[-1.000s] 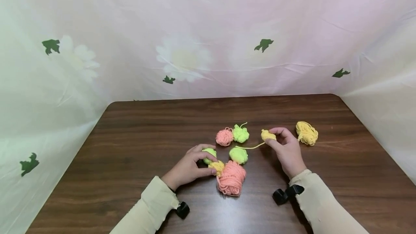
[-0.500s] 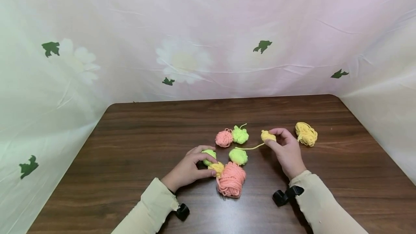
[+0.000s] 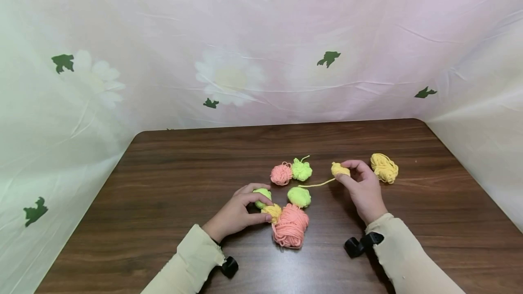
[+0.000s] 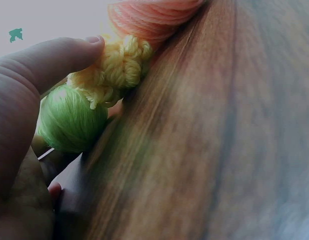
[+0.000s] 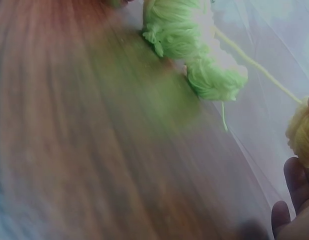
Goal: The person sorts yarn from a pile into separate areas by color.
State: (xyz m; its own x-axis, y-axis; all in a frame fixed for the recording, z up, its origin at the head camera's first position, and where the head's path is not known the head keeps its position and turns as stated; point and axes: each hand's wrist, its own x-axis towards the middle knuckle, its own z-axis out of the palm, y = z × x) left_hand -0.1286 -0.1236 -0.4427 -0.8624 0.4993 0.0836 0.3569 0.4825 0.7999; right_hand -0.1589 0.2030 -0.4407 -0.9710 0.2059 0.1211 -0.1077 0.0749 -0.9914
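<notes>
My left hand [image 3: 239, 210] has its thumb and index finger around a small yellow yarn ball [image 3: 272, 213]. Under its curved fingers, a green yarn ball [image 4: 73, 119] lies against that yellow one. A large pink yarn ball [image 3: 291, 227] touches the yellow ball on its right. Farther right, my right hand [image 3: 363, 189] pinches another small yellow yarn ball [image 3: 340, 169] between thumb and fingers. From it a yellow strand [image 3: 318, 184] runs left to just above a second green yarn ball [image 3: 299, 197], which sits behind the large pink ball.
Behind these, a small pink yarn ball [image 3: 281, 174] and a green one [image 3: 302, 169] with a loose end lie side by side. A larger yellow yarn ball [image 3: 384, 168] rests right of my right hand. A floral cloth [image 3: 261, 26] hangs behind the dark wooden table [image 3: 184, 162].
My right hand has shifted slightly to the right with its yellow yarn ball, and the strand's end has moved a little with it. The left hand keeps its place.
</notes>
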